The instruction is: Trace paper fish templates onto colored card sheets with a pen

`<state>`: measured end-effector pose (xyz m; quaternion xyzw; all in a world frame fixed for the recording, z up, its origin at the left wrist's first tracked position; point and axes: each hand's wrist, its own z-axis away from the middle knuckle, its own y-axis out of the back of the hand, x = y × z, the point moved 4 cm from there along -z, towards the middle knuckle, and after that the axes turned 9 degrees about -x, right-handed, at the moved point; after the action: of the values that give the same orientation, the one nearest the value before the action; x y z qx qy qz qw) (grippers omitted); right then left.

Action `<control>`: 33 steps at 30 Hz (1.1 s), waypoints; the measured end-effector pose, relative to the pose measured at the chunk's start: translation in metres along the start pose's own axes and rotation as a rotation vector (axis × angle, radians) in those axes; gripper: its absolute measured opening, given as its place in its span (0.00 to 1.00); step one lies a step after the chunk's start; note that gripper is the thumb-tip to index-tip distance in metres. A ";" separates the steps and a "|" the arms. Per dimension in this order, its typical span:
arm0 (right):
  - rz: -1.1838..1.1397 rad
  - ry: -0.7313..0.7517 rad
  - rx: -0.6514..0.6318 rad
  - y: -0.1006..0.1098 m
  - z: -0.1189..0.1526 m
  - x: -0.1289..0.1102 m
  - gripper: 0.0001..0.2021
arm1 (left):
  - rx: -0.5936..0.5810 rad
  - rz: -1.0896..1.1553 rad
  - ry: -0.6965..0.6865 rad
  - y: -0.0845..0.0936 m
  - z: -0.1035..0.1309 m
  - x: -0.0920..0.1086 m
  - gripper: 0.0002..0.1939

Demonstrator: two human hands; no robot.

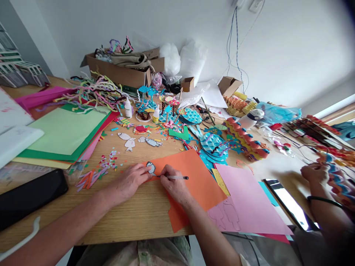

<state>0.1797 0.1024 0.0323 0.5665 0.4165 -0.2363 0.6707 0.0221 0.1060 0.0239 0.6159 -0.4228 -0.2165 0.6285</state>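
My right hand [173, 181] is closed round a pen [179, 177], whose tip meets a sheet of orange paper [194, 170] beside a small paper fish cutout [151, 168]. With fingers stretched out and lying flat, my left hand [135, 175] presses the fish cutout at the left edge of the orange sheet. More fish cutouts [152, 142] lie on the table just beyond my hands. To the right is a pink sheet [246, 195] with fish outlines drawn on it.
Coloured paper sheets [63, 129] and a black phone [33, 197] lie at the left. Glue bottles [128, 108], blue paper fish [215, 144] and pipe cleaners [97, 90] stand farther back. At the right, another person's hand [314, 173] holds a painted egg-carton piece near a lit phone [288, 203].
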 end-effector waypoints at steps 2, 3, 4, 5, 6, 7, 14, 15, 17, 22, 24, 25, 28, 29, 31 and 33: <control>0.003 0.003 -0.001 0.000 -0.001 0.000 0.03 | 0.000 0.001 0.001 0.000 0.000 0.000 0.12; 0.005 0.006 -0.001 -0.001 -0.001 0.000 0.03 | 0.003 -0.002 -0.001 0.001 0.000 0.000 0.12; 0.007 0.010 0.002 -0.001 -0.001 0.000 0.03 | 0.002 -0.004 -0.001 0.001 0.000 0.000 0.12; 0.009 0.014 0.006 -0.001 -0.002 0.000 0.03 | -0.001 -0.005 0.000 0.001 0.000 0.000 0.12; 0.012 0.019 0.010 -0.002 -0.002 0.000 0.03 | -0.005 -0.005 0.002 0.001 -0.001 0.000 0.12; 0.016 0.022 0.013 -0.002 -0.002 0.000 0.03 | -0.010 -0.002 0.003 0.001 -0.001 0.000 0.12; 0.003 0.017 0.007 -0.007 -0.004 -0.004 0.03 | -0.015 0.028 0.021 -0.003 -0.001 -0.003 0.12; -0.001 0.021 0.007 -0.008 -0.004 -0.005 0.03 | -0.011 0.033 0.021 -0.004 -0.001 -0.003 0.12; -0.007 0.026 0.006 -0.008 -0.005 -0.008 0.03 | -0.009 0.045 0.019 -0.005 0.000 -0.004 0.13; 0.003 0.012 -0.005 -0.008 -0.004 -0.010 0.04 | 0.009 0.063 0.009 -0.004 0.000 -0.006 0.15; 0.006 0.013 -0.002 -0.008 -0.004 -0.009 0.04 | 0.011 0.067 0.011 -0.005 0.001 -0.008 0.16; 0.007 0.016 0.002 -0.008 -0.004 -0.008 0.04 | 0.007 0.069 0.012 -0.006 0.001 -0.009 0.17; 0.013 0.020 0.004 -0.008 -0.005 -0.008 0.04 | -0.006 0.082 0.000 -0.008 0.002 -0.012 0.17; 0.017 0.018 0.003 -0.008 -0.005 -0.008 0.04 | -0.006 0.085 -0.005 -0.008 0.002 -0.012 0.17; 0.032 0.012 0.003 -0.009 -0.004 -0.008 0.04 | -0.003 0.088 -0.007 -0.006 0.002 -0.012 0.17; 0.045 0.005 -0.001 -0.009 -0.004 -0.010 0.04 | -0.011 0.086 -0.004 -0.004 0.002 -0.011 0.17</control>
<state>0.1661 0.1019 0.0349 0.5759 0.4056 -0.2196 0.6750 0.0158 0.1129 0.0167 0.5934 -0.4489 -0.1931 0.6397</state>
